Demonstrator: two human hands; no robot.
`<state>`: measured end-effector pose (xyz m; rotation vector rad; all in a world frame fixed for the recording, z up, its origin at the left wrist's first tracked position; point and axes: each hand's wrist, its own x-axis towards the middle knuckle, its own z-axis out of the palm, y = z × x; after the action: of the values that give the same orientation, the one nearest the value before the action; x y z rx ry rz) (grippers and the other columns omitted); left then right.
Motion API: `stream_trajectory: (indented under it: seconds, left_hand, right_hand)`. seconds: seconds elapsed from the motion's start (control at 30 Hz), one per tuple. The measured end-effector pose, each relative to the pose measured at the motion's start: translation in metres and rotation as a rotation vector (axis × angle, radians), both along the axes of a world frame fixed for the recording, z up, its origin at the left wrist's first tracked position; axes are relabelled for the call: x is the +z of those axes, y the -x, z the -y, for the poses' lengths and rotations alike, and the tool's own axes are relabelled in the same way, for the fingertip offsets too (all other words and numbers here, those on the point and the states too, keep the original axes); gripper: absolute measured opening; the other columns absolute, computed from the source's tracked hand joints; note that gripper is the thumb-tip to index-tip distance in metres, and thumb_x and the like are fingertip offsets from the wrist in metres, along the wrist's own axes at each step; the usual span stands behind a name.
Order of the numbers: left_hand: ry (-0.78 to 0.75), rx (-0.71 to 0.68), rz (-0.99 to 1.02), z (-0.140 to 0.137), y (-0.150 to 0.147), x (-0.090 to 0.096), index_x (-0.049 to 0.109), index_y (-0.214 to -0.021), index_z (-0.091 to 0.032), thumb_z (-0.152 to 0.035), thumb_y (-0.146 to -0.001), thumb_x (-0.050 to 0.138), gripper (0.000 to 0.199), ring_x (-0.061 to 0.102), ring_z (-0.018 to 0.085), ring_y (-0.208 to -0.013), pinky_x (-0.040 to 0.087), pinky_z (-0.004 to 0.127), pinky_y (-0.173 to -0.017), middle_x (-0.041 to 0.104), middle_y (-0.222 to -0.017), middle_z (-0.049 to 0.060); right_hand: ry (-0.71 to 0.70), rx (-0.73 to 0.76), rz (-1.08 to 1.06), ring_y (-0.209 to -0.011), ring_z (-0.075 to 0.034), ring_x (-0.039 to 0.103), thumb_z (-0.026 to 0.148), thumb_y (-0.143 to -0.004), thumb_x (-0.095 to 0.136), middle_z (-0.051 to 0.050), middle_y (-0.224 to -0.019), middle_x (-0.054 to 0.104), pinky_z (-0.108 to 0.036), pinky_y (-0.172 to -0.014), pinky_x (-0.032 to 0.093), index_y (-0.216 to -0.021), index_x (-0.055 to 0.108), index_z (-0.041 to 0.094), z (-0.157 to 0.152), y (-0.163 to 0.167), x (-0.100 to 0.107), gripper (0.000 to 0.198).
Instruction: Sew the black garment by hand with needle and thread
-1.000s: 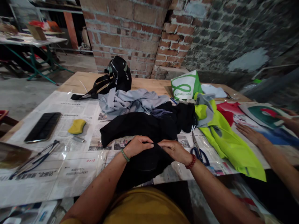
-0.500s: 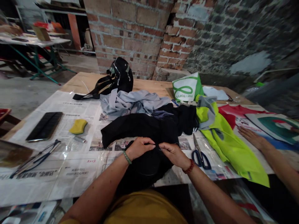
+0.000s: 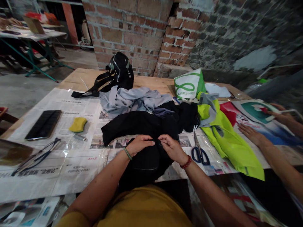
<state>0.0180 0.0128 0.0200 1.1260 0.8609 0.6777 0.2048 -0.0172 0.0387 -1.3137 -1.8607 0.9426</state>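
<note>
A black garment [image 3: 134,123] lies across the newspaper in front of me, its near part hanging over the table edge into my lap. My left hand [image 3: 140,145], with a green bead bracelet, is closed on a fold of this cloth, thumb and fingers pressed together. Just beside it, my right hand [image 3: 174,148], with a red bead bracelet, is pinched close to the same fold. A tiny bright sliver shows at its fingertips, too small to name. Scissors with dark blue handles [image 3: 200,154] rest to the right of my right hand.
A phone [image 3: 44,124], yellow sponge [image 3: 78,125] and glasses [image 3: 39,157] lie left. Behind are grey cloth [image 3: 134,99], a black bag [image 3: 124,72] and a green-white bag [image 3: 188,85]. Right are a neon-yellow garment [image 3: 227,138] and another person's hands [image 3: 252,135] on a printed piece.
My right hand's fingers have lifted and loosened slightly from the fold; my left hand keeps its hold. The other person's second hand has come into view at the right.
</note>
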Motion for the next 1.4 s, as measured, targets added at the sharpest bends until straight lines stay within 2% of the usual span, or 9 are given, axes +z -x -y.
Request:
stream_trajectory:
  seconds: [0.23,0.33,0.43,0.53,0.6,0.87,1.0,1.17,1.4]
  left_hand:
    - [0.108,0.009,0.115,0.002,0.000,0.005,0.067,-0.073,-0.013,-0.031,-0.051,0.078,0.031,0.051,0.008,-0.058,0.038,0.021,-0.059,0.061,-0.063,-0.002]
    - [0.145,0.041,0.117,0.002,0.001,0.008,0.066,-0.071,-0.013,-0.030,-0.048,0.080,0.031,0.052,0.008,-0.056,0.038,0.021,-0.058,0.061,-0.061,-0.003]
    - [0.207,0.050,0.126,0.002,0.002,0.009,0.065,-0.070,-0.014,-0.032,-0.049,0.079,0.032,0.054,0.009,-0.054,0.039,0.022,-0.056,0.062,-0.060,-0.002]
    - [0.185,0.080,0.119,0.000,0.003,0.007,0.064,-0.065,-0.013,-0.034,-0.052,0.078,0.029,0.052,0.008,-0.052,0.037,0.021,-0.054,0.060,-0.058,-0.003]
    - [0.122,0.107,0.097,0.000,0.003,0.005,0.062,-0.060,-0.013,-0.035,-0.053,0.077,0.027,0.048,0.007,-0.050,0.034,0.020,-0.052,0.056,-0.053,-0.004]
    - [0.069,0.103,0.068,0.001,0.000,0.003,0.057,-0.054,-0.013,-0.038,-0.057,0.074,0.031,0.042,0.006,-0.047,0.028,0.020,-0.048,0.050,-0.050,-0.005]
    - [0.055,0.103,0.057,-0.001,0.003,0.003,0.056,-0.054,-0.013,-0.039,-0.058,0.073,0.032,0.040,0.005,-0.045,0.027,0.020,-0.048,0.047,-0.047,-0.006]
    - [0.082,0.031,0.035,-0.002,0.004,0.002,0.060,-0.057,-0.013,-0.037,-0.057,0.074,0.028,0.047,0.008,-0.050,0.033,0.021,-0.052,0.054,-0.053,-0.003]
    - [0.067,0.043,0.030,-0.002,0.002,-0.001,0.058,-0.054,-0.013,-0.034,-0.059,0.073,0.027,0.043,0.007,-0.049,0.032,0.021,-0.052,0.050,-0.049,-0.004]
  right_hand:
    - [-0.036,0.066,-0.046,-0.084,-0.014,0.065,0.020,-0.082,0.045,-0.003,-0.091,0.067,-0.028,-0.075,0.051,-0.106,0.051,0.023,-0.001,0.007,-0.001,0.025]
    - [-0.169,0.025,-0.024,-0.086,-0.014,0.064,0.019,-0.083,0.048,-0.005,-0.103,0.064,-0.031,-0.079,0.051,-0.110,0.051,0.024,-0.002,0.006,0.003,0.028]
    - [-0.386,-0.197,0.019,-0.083,-0.014,0.062,0.019,-0.084,0.048,-0.007,-0.110,0.058,-0.032,-0.079,0.050,-0.109,0.055,0.023,0.000,0.000,0.007,0.026]
    - [-0.538,-0.502,0.015,-0.076,-0.014,0.059,0.020,-0.084,0.049,-0.007,-0.102,0.057,-0.031,-0.070,0.050,-0.103,0.058,0.021,0.006,-0.010,0.009,0.021]
    - [-0.614,-0.599,0.037,-0.078,-0.016,0.058,0.019,-0.083,0.051,-0.006,-0.093,0.058,-0.031,-0.069,0.049,-0.096,0.060,0.020,0.012,-0.013,0.011,0.016]
    - [-0.714,-0.253,0.268,-0.072,-0.016,0.052,0.014,-0.080,0.055,-0.002,-0.071,0.060,-0.034,-0.072,0.038,-0.081,0.060,0.020,0.044,0.023,0.010,0.008]
    - [-0.715,-0.292,0.383,-0.071,-0.016,0.049,0.020,-0.079,0.058,-0.001,-0.062,0.056,-0.035,-0.075,0.033,-0.070,0.062,0.021,0.042,0.026,0.000,0.010]
    - [-0.696,-0.417,0.525,-0.079,-0.020,0.048,0.020,-0.080,0.057,-0.003,-0.073,0.061,-0.037,-0.074,0.031,-0.083,0.067,0.022,0.025,0.006,-0.010,0.011]
    - [-0.730,-0.373,0.404,-0.085,-0.020,0.050,0.017,-0.080,0.055,-0.005,-0.080,0.062,-0.038,-0.078,0.036,-0.089,0.065,0.021,0.027,0.010,-0.017,0.014]
